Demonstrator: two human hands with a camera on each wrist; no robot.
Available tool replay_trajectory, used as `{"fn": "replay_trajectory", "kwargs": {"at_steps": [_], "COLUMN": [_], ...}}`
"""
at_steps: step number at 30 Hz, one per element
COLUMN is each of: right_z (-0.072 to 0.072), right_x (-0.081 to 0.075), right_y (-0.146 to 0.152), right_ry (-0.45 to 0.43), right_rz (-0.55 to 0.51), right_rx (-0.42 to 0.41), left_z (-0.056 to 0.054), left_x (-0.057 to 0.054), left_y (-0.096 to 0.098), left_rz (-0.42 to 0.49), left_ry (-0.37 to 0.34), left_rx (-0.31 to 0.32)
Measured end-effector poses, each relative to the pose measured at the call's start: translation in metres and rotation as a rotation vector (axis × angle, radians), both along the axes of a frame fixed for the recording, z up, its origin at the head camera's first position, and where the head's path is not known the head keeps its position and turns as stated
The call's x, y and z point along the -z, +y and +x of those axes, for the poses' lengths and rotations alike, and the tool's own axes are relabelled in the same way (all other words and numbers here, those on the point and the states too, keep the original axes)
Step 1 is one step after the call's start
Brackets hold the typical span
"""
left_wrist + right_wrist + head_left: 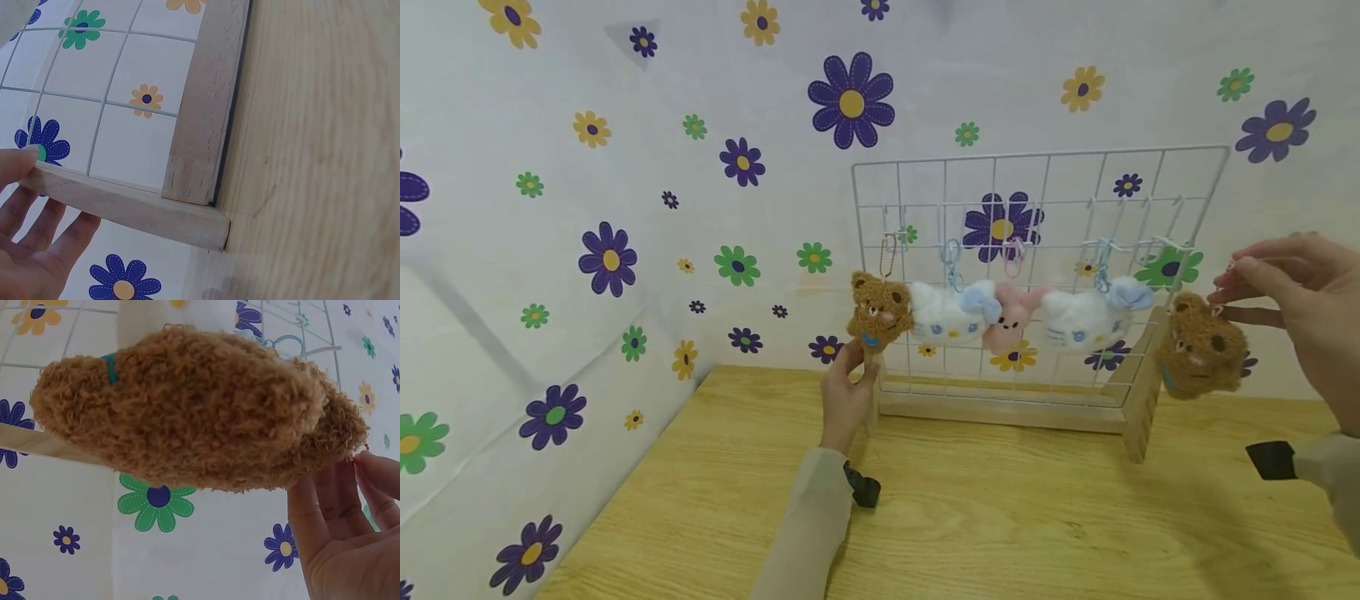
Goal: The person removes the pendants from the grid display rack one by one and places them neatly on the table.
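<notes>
A white wire grid rack (1037, 156) stands in a wooden base (1000, 412). My left hand (844, 400) grips the rack's wooden end piece; in the left wrist view, the thumb is on one side of that wooden strip (137, 206) and the fingers on the other. My right hand (1311, 308) pinches the top loop of a brown bear plush keychain (1206, 350), which hangs by the rack's right end. In the right wrist view the bear (187, 412) fills the middle, a bit of red showing at the fingertips (375, 465).
On the rack's hooks hang another brown bear (880, 308) at the left, a white cat plush (947, 317), a pink plush (1009, 321) and a second white cat plush (1078, 321). The wooden table (985, 525) meets a flower-printed wall covering (790, 200).
</notes>
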State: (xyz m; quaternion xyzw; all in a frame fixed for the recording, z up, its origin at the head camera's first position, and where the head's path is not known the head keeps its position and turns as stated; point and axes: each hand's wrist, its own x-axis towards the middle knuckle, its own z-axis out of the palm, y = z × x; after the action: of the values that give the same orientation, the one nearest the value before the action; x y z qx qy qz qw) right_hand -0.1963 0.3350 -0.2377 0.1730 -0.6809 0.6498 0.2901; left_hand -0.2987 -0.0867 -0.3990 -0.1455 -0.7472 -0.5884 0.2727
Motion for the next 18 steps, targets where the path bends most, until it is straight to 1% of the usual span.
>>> {"fn": "replay_trajectory", "kwargs": {"at_steps": [1, 5, 6, 8, 12, 14, 18], "right_z": [0.001, 0.003, 0.004, 0.006, 0.01, 0.013, 0.017], "right_x": [0.002, 0.009, 0.011, 0.015, 0.019, 0.021, 0.025], "right_y": [0.0, 0.002, 0.002, 0.003, 0.003, 0.003, 0.0], "right_ry": [0.004, 0.004, -0.007, -0.038, -0.124, -0.156, -0.21], "right_rz": [-0.02, -0.037, -0.021, 0.037, 0.197, 0.249, 0.306], "right_rx": [-0.018, -0.046, -0.029, 0.041, 0.228, 0.277, 0.318], "left_z": [0.0, -0.001, -0.001, -0.001, -0.001, -0.001, 0.0], "left_x": [0.0, 0.0, 0.0, 0.0, -0.001, 0.0, 0.001], "left_y": [0.0, 0.0, 0.0, 0.0, -0.001, -0.001, 0.0], "left_rz": [0.0, 0.004, 0.005, 0.005, 0.001, -0.005, -0.016], "left_ry": [0.003, 0.012, 0.009, 0.003, 0.0, 0.016, 0.036], "left_rx": [0.0, 0.002, 0.001, -0.002, -0.006, -0.008, -0.017]}}
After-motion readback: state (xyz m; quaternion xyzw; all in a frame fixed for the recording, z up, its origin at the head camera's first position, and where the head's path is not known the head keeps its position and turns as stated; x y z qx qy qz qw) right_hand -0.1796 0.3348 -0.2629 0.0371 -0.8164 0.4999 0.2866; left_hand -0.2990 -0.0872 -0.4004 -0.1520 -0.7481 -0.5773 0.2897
